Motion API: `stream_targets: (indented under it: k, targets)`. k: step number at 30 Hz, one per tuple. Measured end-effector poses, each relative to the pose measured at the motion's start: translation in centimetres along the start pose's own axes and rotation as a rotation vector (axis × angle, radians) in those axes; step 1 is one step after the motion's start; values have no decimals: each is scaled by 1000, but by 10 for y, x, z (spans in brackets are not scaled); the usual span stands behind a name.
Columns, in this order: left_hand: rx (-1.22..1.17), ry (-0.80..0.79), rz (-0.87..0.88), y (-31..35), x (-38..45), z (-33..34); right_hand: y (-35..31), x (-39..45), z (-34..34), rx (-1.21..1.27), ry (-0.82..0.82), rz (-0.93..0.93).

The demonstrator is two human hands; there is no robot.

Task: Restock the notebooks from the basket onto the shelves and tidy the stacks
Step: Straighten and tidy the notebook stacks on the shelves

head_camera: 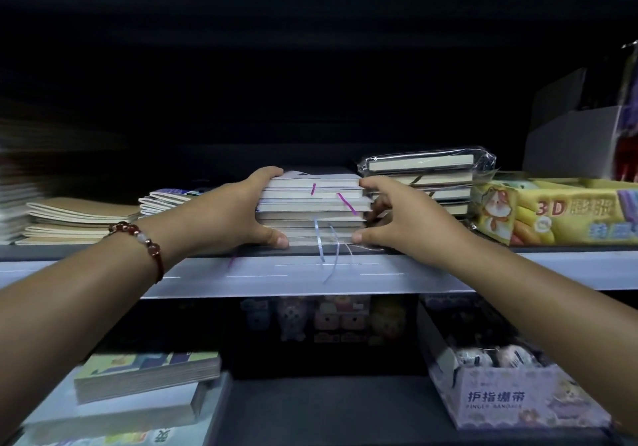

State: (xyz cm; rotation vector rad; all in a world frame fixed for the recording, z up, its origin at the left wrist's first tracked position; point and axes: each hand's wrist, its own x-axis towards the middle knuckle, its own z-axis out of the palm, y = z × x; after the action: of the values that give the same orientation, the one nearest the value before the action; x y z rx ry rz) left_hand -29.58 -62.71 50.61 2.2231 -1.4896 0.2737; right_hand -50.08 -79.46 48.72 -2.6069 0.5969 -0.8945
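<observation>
A stack of several notebooks (pixel 312 209) with purple and pale blue ribbon markers sits at the front of the shelf (pixel 345 274). My left hand (pixel 238 209) grips the stack's left side, fingers over the top and thumb at the bottom. My right hand (pixel 397 219) grips its right side, thumb at the lower corner and fingers curled against the edge. Ribbons hang down over the shelf's front lip. The basket is out of view.
Plastic-wrapped notebooks (pixel 423 179) stand right behind my right hand. Kraft-brown exercise books (pixel 79 219) and striped ones (pixel 165 200) lie to the left. A yellow 3D display box (pixel 559 212) is at the right. On the lower shelf are more notebooks (pixel 145 375) and a finger bandage box (pixel 511 394).
</observation>
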Motion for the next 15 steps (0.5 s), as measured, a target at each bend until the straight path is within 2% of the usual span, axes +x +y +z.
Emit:
stream_targets:
  k: [3, 7, 11, 15]
  targets:
    - [56, 48, -19, 1, 7, 8, -3, 2, 8, -40, 58, 25]
    - [15, 89, -48, -3, 10, 17, -4, 4, 16, -39, 103, 25]
    - [-214, 31, -42, -7, 5, 11, -5, -2, 16, 88, 113, 15]
    - [-223, 132, -31, -11, 5, 15, -3, 4, 20, 133, 161, 26]
